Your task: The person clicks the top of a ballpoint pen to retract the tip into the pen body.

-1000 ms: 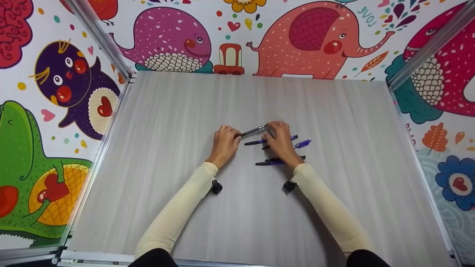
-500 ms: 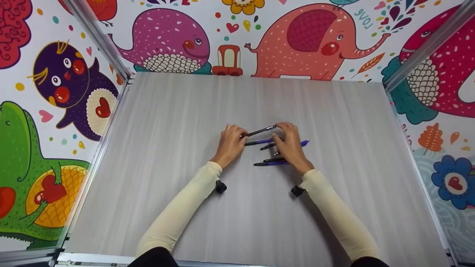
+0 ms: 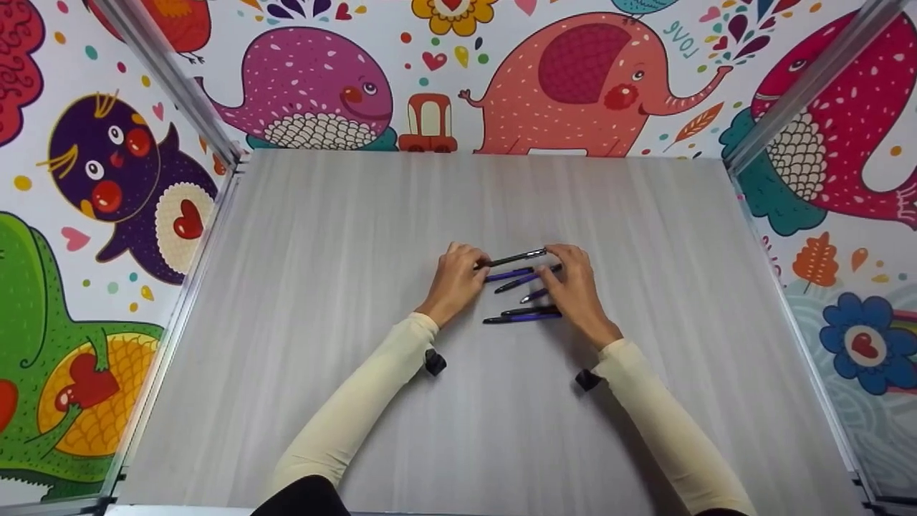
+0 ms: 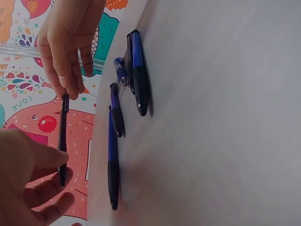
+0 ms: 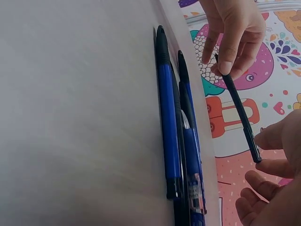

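A slim black pen (image 3: 517,258) is held up between both hands, above the far side of a group of pens. My left hand (image 3: 455,285) pinches its left end between thumb and fingers. At the other end, which has the clip, the thumb and a fingertip of my right hand (image 3: 580,294) pinch it; the remaining fingers are spread loosely. Below lie several blue-and-black pens, among them one (image 5: 169,117) nearest me and another (image 4: 113,160) at the far side. A shorter-looking pen (image 4: 121,71) with a silvery tip lies among them, partly under my right hand in the head view.
The pens lie roughly side by side on a grey wood-grain table (image 3: 344,229). Metal rails (image 3: 179,79) and printed panels with cartoon animals, such as an elephant (image 3: 573,93), enclose its back and sides. Black wrist cameras (image 3: 435,362) sit at both cuffs.
Both hands have shifted slightly right and toward me in the head view, carrying the black pen between them. More of the lying pens now shows to the left of my right hand.
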{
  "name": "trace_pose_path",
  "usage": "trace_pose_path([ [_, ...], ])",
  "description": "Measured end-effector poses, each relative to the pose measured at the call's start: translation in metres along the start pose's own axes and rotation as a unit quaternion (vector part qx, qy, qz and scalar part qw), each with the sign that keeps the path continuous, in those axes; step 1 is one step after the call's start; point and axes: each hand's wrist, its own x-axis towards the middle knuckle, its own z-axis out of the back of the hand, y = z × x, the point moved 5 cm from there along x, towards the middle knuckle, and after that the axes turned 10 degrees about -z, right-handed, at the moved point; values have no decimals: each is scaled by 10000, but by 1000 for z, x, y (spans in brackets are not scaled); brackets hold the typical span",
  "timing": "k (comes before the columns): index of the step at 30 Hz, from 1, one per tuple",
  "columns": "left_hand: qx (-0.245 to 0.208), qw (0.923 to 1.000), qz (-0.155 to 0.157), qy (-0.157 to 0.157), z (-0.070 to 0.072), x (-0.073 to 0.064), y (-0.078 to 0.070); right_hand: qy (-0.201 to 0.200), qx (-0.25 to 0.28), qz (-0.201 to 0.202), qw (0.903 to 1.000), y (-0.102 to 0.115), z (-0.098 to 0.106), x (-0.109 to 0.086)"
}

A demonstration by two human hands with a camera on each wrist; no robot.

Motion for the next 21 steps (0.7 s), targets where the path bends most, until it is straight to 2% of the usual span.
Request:
trace_pose_path([
  [2,-36,9999,-67,-74,-5,0,3,-9,35,-49,10000,0,3,-1],
  [4,-48,9998,-67,-154,-17,0,15,-5,54,-69,10000,1,4,-1],
  [6,-103,9998,-50,-150,-19,0,15,-9,71,-32,10000,2,6,-1],
  [11,-379,9993,35,17,-5,2,-9,-68,126,108,9998,6,9,-3],
  [14,-406,9991,109,-25,-11,1,-7,-120,133,176,9997,9,11,-4],
  [15,-436,9990,85,-77,-16,-1,-1,-135,126,196,9996,10,12,-4],
  [18,-552,9984,122,-72,-18,-1,-4,-212,69,320,9992,13,13,-4],
  [21,-802,9965,240,76,-15,1,-12,-306,34,547,9980,18,15,-4],
])
